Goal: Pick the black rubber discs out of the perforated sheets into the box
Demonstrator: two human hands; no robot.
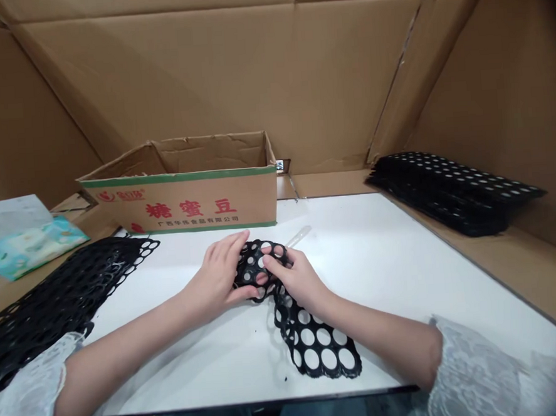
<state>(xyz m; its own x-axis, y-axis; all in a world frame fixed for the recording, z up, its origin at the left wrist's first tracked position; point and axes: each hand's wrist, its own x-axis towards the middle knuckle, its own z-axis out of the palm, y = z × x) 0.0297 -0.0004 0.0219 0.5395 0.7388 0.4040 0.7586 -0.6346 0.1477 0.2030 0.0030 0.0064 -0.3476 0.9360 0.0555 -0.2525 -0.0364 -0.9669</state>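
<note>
A black sheet full of round holes [314,337] lies bunched at the middle of the white table, its lower end spread flat toward the front edge. My left hand [225,271] rests against the left side of the bunched part, thumb below and fingers above, gripping it. At the right side of the bunch, my right hand [296,273] pinches the sheet between thumb and fingers. Just behind my right hand, a thin translucent strip [299,235] lies on the table.
An open cardboard box [202,203] stands at the back left. Black holed sheets [62,296] lie at the left, beside a tissue pack [35,245]. A stack of black holed sheets [446,191] sits at the back right. Cardboard walls [222,73] enclose the white table [404,263].
</note>
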